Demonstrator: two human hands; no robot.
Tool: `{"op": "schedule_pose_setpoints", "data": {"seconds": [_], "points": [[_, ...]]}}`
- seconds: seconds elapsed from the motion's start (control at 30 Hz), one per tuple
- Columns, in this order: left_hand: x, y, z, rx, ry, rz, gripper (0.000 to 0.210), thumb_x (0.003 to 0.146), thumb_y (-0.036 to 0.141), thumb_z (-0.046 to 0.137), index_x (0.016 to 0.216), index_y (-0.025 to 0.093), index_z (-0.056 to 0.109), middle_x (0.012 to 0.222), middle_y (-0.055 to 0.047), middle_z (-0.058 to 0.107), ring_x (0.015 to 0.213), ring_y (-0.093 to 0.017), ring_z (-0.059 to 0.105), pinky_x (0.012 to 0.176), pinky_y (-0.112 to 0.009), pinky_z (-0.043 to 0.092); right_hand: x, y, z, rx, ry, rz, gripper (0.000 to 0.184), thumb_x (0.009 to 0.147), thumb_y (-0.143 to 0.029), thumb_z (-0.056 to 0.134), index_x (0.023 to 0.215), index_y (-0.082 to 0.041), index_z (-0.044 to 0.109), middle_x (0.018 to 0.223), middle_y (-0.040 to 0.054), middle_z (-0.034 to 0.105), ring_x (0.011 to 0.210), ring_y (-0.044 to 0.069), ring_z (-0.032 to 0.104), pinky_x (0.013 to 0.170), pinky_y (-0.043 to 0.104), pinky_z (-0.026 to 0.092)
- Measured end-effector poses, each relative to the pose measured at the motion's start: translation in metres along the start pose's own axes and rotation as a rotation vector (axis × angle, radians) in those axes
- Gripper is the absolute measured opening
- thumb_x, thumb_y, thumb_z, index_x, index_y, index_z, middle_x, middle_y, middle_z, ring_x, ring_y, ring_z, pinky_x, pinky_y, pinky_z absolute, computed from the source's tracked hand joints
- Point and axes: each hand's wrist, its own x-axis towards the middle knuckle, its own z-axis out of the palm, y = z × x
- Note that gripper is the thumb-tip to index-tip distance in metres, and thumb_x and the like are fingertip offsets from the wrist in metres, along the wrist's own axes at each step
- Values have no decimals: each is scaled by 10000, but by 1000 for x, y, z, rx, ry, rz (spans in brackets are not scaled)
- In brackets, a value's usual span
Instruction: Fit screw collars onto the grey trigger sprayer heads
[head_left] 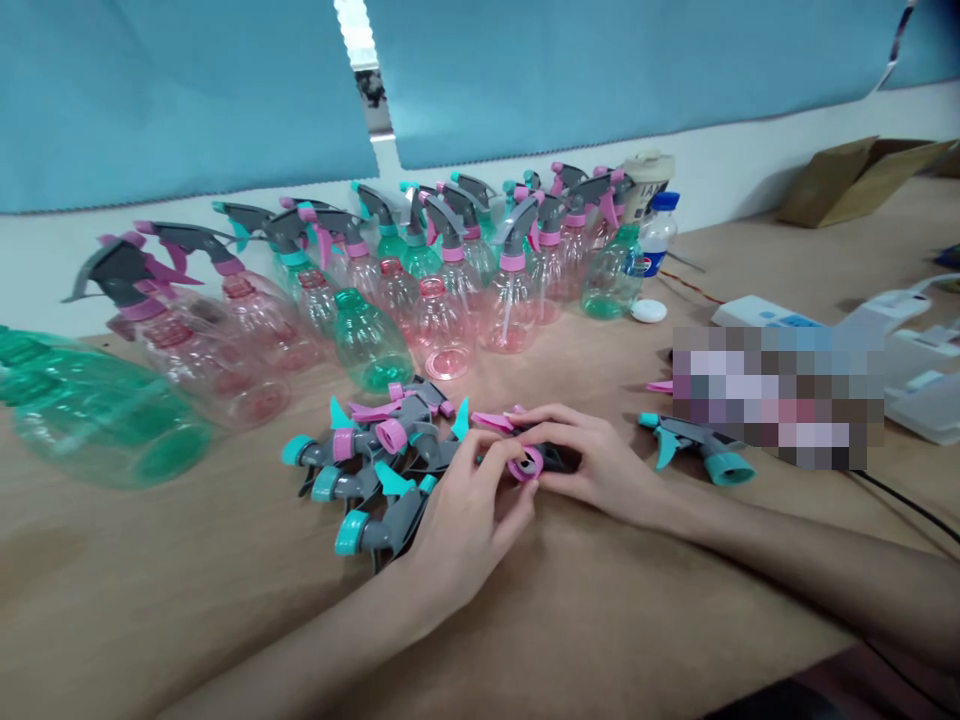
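Note:
Between my two hands is a spray bottle trigger head with a pink collar (526,462), its round opening facing me. My left hand (469,505) pinches the collar, thumb below and fingers above. Curled around the grey body from the other side is my right hand (592,460), which covers much of it. Just left of my hands lies a pile of grey trigger heads with teal collars (351,532) and pink collars (391,435). A single teal-collared trigger head (729,468) rests to the right of my right hand.
Pink and green bottles stand along the wall, many topped with trigger heads; an open green bottle (369,345) is nearest the pile. A large green bottle (112,420) is at far left. A Pepsi bottle (657,240), paper cup (646,185) and cardboard box (832,185) stand behind.

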Motion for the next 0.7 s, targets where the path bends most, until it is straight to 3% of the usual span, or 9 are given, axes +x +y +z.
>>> {"op": "schedule_pose_setpoints", "data": {"seconds": [0.37,0.5,0.57,0.7], "points": [[-1,2,0,10,12,3,138,831,143,525,957,199,530,1016,-65,470,846,-190,544,719,-364,521,-1,0,2,-4,-21,-32,252,819,-244,633,1071,-245,635,1210,73,596,1150,221,554,939,407,485],[-1,1,0,24,16,17,56,836,137,507,814,184,487,947,-49,458,789,-168,521,679,-330,501,0,-1,1,17,-7,-18,276,811,-241,646,1086,-254,635,1179,68,608,1133,218,566,938,402,484],[-1,0,1,29,18,33,123,850,130,483,744,180,443,931,-47,449,804,-166,513,696,-325,490,1,-2,0,20,2,6,282,807,-233,651,1088,-257,636,1160,66,614,1113,210,576,928,392,488],[-2,-2,2,33,-2,30,117,860,134,472,760,183,438,979,-55,458,813,-160,517,714,-323,481,2,-3,-1,6,10,35,255,807,-221,649,1060,-254,645,1148,67,616,1103,209,580,914,389,493]]}}
